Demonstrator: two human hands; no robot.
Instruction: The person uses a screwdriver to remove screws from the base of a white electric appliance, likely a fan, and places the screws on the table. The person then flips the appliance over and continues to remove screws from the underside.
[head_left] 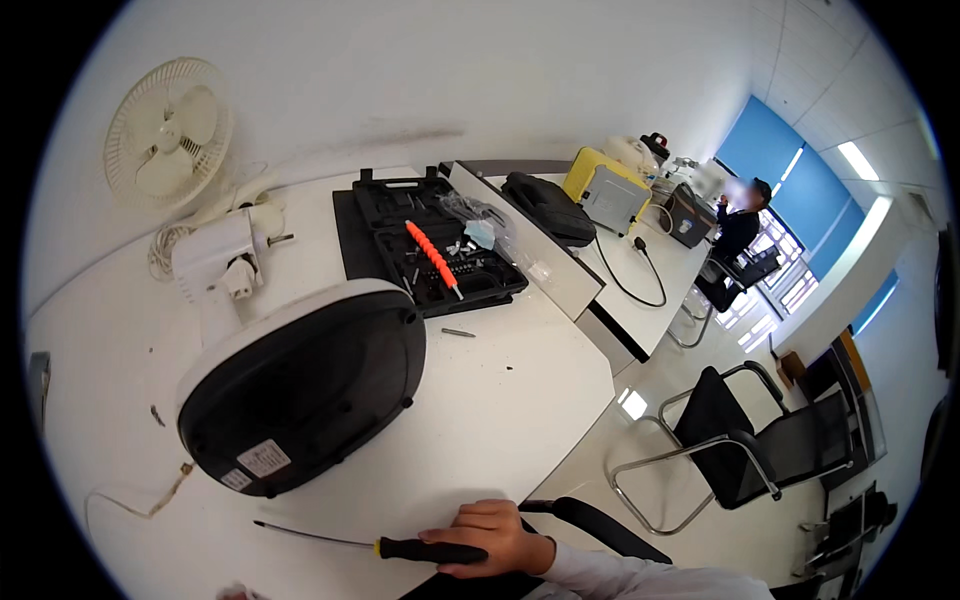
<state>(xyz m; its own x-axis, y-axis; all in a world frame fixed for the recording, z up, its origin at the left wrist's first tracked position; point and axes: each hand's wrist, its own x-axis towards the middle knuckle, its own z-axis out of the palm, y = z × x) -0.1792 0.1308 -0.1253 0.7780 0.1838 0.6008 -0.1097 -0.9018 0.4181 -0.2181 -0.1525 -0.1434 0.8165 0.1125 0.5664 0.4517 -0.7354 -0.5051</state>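
Near the front edge of the white table, my right hand is closed around the black handle of a screwdriver. Its long thin shaft points left, below a fan base that lies on its side with the dark underside facing me. A white motor housing with a bare metal shaft sits behind the base. Only a blurred bit of what seems to be my left hand shows at the lower edge; its fingers are hidden. A small driver bit rests on the tabletop.
Behind lies an opened black tool case with an orange flexible shaft across it. A fan head leans by the wall. Right of the table stand a black chair and a second desk holding a yellow case; a person sits beyond.
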